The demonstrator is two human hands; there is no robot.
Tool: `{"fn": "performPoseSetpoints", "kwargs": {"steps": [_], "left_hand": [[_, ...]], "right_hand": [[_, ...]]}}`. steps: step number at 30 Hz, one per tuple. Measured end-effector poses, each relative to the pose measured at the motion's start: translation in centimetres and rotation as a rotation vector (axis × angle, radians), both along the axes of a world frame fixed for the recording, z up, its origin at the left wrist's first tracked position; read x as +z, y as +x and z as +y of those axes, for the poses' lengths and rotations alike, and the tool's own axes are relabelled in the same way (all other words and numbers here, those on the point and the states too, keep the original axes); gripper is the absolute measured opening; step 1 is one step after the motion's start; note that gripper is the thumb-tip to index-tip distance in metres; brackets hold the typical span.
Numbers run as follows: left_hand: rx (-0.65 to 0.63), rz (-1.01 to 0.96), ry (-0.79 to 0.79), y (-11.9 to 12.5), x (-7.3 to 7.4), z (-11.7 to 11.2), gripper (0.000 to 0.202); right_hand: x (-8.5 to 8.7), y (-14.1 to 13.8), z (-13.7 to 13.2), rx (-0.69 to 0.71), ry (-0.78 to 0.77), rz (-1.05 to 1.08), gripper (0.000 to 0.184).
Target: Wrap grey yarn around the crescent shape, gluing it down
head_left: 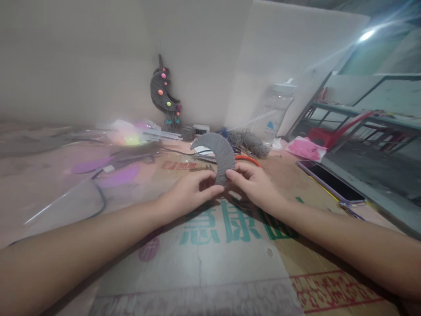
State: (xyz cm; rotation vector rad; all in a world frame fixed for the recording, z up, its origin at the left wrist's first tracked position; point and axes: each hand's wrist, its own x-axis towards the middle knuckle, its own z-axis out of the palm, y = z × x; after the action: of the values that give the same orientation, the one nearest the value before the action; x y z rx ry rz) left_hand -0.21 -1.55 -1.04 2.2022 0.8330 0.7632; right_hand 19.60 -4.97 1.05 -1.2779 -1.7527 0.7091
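Left hand (189,191) and right hand (258,184) are narrowly pinching the lower part of the grey crescent (225,153), which is standing above printed cardboard (304,265); seemingly light, stiffish, grippy yarn wrapping; broad middle probably offering firmest hold, tips weakest.

In the frame's centre a crescent (225,157) is held above cardboard (315,259), with yarn (254,144) placed behind and a phone (330,181) at right.

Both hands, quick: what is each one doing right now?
Left hand: closed, holding the grey crescent near its lower end.
Right hand: closed, holding the same crescent at its right edge.
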Motion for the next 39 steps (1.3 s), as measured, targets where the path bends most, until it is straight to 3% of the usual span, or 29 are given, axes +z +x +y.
{"fn": "performPoseSetpoints", "kwargs": {"steps": [9, 17, 21, 25, 29, 34, 39], "left_hand": [[-0.034, -0.108, -0.068, -0.1, 0.3, 0.0, 0.032], [0.035, -0.229, -0.264, 0.2, 0.5, 0.2, 0.030], [0.085, -0.309, -0.233, 0.2, 0.6, 0.6, 0.031], [0.181, -0.349, -0.250, 0.0, 0.6, 1.1, 0.031], [0.217, -0.448, -0.300, 0.0, 0.3, 1.4, 0.030], [0.238, -0.509, -0.318, 0.1, 0.0, 1.5, 0.030], [0.213, -0.526, -0.351, 0.2, 0.2, 1.2, 0.028]], "right_hand": [[-0.2, 0.0, 0.2, 0.048, 0.048, -0.015, 0.027], [-0.3, 0.0, 0.1, 0.099, 0.024, 0.009, 0.030], [-0.4, 0.0, 0.2, 0.198, -0.012, 0.045, 0.027], [-0.7, -0.3, 0.2, 0.191, -0.060, -0.058, 0.015], [-0.6, -0.3, -0.2, 0.187, -0.072, -0.045, 0.016], [0.0, 0.3, -0.5, 0.097, 0.088, -0.113, 0.043], [-0.3, 0.9, 0.5, 0.013, 0.254, -0.275, 0.026]]}}
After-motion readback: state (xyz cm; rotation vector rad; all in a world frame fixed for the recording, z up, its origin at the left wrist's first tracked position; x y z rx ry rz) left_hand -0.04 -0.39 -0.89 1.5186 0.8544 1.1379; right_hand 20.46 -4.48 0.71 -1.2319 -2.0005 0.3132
